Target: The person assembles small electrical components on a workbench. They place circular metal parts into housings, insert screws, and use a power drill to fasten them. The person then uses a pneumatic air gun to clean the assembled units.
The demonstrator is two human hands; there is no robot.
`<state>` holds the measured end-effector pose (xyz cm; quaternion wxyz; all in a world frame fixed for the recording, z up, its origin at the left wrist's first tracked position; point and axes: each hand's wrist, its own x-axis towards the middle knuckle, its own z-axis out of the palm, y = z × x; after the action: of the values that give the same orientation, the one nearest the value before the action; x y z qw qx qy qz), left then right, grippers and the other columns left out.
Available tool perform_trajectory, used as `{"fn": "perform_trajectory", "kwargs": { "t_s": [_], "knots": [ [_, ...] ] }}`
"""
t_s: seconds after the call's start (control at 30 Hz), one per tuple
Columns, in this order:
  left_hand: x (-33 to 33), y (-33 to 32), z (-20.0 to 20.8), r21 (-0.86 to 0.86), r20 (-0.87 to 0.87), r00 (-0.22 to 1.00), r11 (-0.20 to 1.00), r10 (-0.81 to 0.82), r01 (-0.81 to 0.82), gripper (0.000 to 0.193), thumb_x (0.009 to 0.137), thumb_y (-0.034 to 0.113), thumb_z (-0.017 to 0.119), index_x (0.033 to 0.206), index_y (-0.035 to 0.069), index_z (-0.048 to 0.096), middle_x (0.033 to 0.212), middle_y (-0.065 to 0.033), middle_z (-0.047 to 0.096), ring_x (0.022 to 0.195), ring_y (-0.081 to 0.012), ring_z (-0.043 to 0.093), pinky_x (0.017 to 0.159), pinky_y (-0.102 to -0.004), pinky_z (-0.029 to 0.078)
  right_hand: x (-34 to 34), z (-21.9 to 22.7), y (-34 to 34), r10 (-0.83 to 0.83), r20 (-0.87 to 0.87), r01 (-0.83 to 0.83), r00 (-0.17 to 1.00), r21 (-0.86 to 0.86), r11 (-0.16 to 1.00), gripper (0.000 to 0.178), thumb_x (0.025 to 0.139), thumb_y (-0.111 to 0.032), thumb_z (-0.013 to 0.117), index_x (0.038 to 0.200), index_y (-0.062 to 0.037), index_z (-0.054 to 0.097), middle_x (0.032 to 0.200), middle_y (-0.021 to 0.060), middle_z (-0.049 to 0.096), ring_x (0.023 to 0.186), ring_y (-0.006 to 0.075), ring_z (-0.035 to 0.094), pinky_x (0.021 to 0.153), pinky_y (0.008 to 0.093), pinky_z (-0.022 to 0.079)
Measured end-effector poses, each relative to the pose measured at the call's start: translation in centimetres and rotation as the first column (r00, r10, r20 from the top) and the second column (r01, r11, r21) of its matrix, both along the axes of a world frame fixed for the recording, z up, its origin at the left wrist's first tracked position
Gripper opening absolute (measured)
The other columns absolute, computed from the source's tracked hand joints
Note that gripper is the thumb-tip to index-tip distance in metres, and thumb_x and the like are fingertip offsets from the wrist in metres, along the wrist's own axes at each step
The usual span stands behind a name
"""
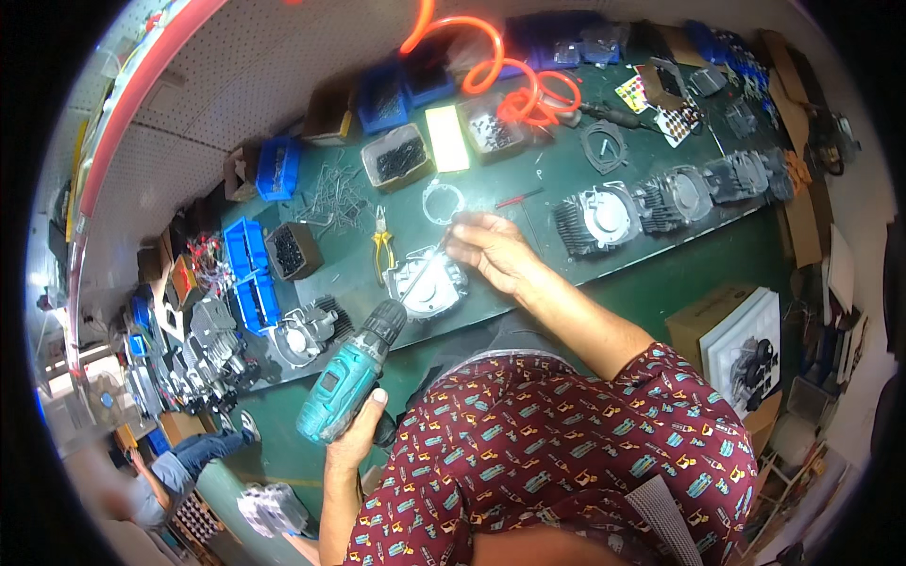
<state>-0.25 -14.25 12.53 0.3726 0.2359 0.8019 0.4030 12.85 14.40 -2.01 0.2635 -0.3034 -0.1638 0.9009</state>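
Note:
My left hand is wrapped round the grip of a teal cordless drill with a black chuck. A long thin bit runs from the chuck over a silver finned engine part at the bench's near edge. My right hand is closed in a pinch near the far end of that bit, above the part's upper right. Glare and the fingers hide what the pinch holds. Yellow-handled pliers lie left of the part. A thin ring-shaped gasket lies just beyond it, and a red-handled tool to its right.
Similar finned engine parts stand in a row at right, and another at left. Bins of black screws and blue bins line the green bench. An orange coiled hose hangs overhead. Another person is at lower left.

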Motion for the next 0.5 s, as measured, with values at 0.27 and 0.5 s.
{"fn": "perform_trajectory", "kwargs": {
  "t_s": [0.27, 0.5],
  "knots": [
    [-2.6, -2.8, -1.6, 0.123, -0.028, 0.996, 0.988, -0.089, 0.092, 0.030, 0.088, 0.012, 0.072, 0.116, 0.003, 0.066, 0.102, -0.0054, 0.067, 0.090, -0.0155, 0.063, 0.079, -0.0312, 0.052, 1.4, 1.8, -1.8, -0.003, -0.043, 0.006, 0.999, 0.083, 0.997, 0.021, 0.092, -0.002, 0.065, 0.111, 0.0033, 0.059, 0.101, 0.0144, 0.067, 0.091, 0.0264, 0.070, 0.078, 0.0338, 0.063],
    [-4.9, -5.2, -1.8, 0.107, -0.011, 0.983, 0.977, -0.185, 0.185, 0.032, 0.086, 0.012, 0.072, 0.117, 0.002, 0.066, 0.103, -0.0055, 0.068, 0.090, -0.0160, 0.064, 0.080, -0.0318, 0.052, 2.7, 2.7, -3.5, 0.162, 0.116, -0.186, 0.980, 0.243, 0.952, 0.028, 0.091, -0.006, 0.068, 0.115, 0.0055, 0.060, 0.103, 0.0154, 0.067, 0.092, 0.0248, 0.071, 0.077, 0.0319, 0.062]
  ]
}}
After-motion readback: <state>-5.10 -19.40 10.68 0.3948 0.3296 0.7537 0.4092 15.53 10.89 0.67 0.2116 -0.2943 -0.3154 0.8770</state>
